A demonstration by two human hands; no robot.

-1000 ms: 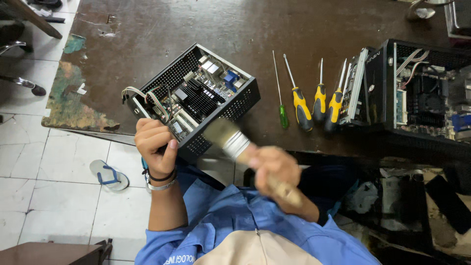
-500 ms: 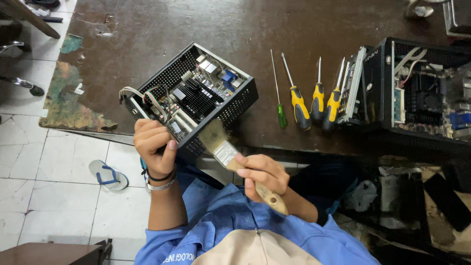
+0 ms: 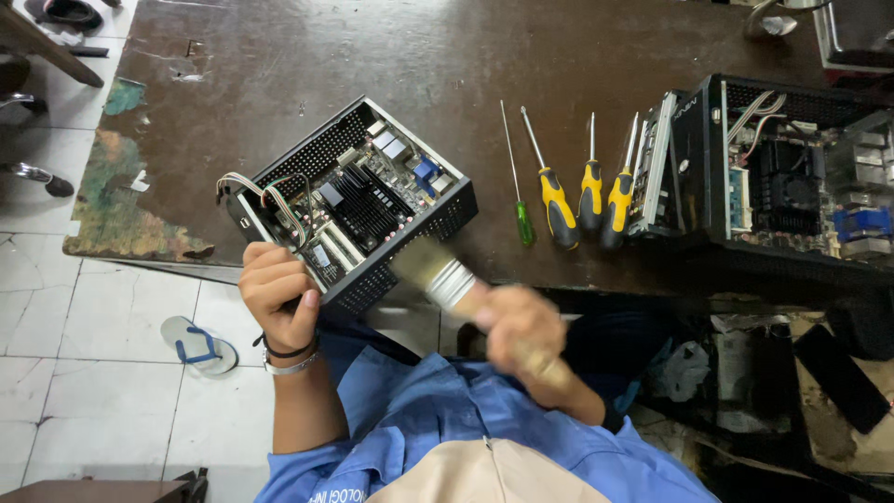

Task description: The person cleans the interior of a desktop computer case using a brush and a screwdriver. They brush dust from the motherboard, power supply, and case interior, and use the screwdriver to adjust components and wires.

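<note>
- Open small computer case (image 3: 358, 200): black perforated metal, lid off, circuit board and dark finned heat sink exposed. Resting tilted at the near edge of the dark wooden table (image 3: 279, 56), near corner overhanging the edge.
- Left hand (image 3: 277, 291): closed around the near left corner of the case, fingers wrapped on the outer wall, thumb toward the underside. Steadies the tilt.
- Right hand (image 3: 521, 331): closed on the handle of a paintbrush (image 3: 438, 275); motion-blurred. Metal ferrule and pale bristles just beside the near right wall of the case; contact with the wall cannot be told.
- Handling, judged: case probably stiff and moderately heavy for its size; sheet-metal walls rigid enough for a one-hand hold. Perforated surface likely gives fair grip; cut edges possibly sharp.
- Holding points, judged: outer walls and corners only. Avoid the board, the heat sink fins and the loose bundle of thin coloured wires (image 3: 265, 196) at the left end of the case; all likely fragile.
- Brush, judged: light, soft bristles, low risk to components under gentle strokes.
- Right of the case, on the table: four screwdrivers (image 3: 559, 200), one green-handled, three yellow-and-black, laid side by side.
- Farther right of the case: second opened computer case (image 3: 782, 177), black.
- Left of the case, below on the tiled floor: a blue-strapped sandal (image 3: 197, 345).
</note>
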